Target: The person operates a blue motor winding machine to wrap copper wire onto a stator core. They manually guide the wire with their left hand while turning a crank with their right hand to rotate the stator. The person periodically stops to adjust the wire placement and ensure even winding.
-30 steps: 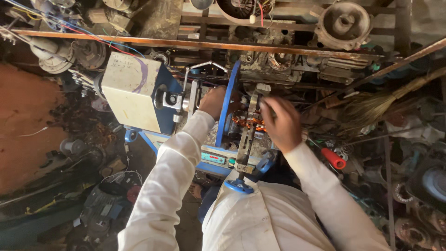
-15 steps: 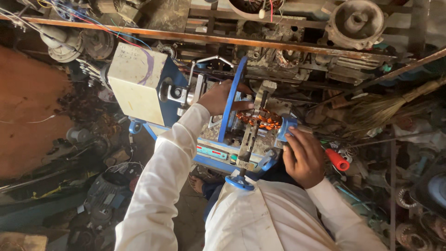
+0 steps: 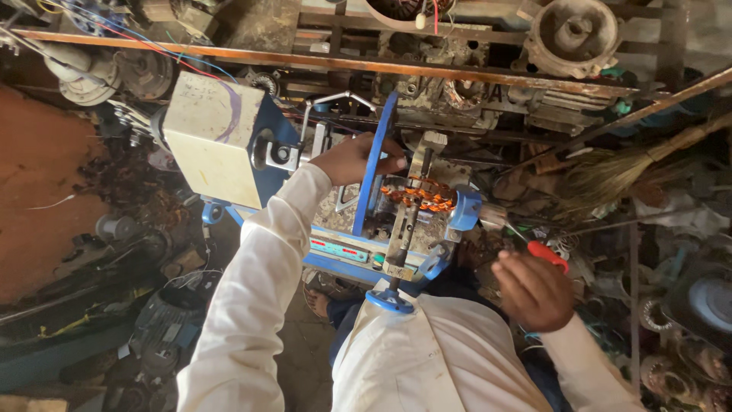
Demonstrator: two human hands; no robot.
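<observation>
— Hands first: where are they?

— My left hand is up at twelve o'clock from my chest, fingers curled shut on the blue wheel of the coil winding machine. My right hand sits at about four o'clock from the machine, well apart from it, fingers loosely bent. It is beside a red-handled screwdriver; whether I actually grip it, I cannot tell.

— And the copper piece?

— Copper winding is clamped in the machine's middle, just right of the wheel, at three o'clock from my left hand. A grey upright bar crosses in front of it.

— What else is round about?

— A cream-coloured box on the machine at nine o'clock from my left hand. A rusty steel rail runs across at twelve o'clock, with a grey motor housing above it. A straw broom lies at two o'clock.
</observation>
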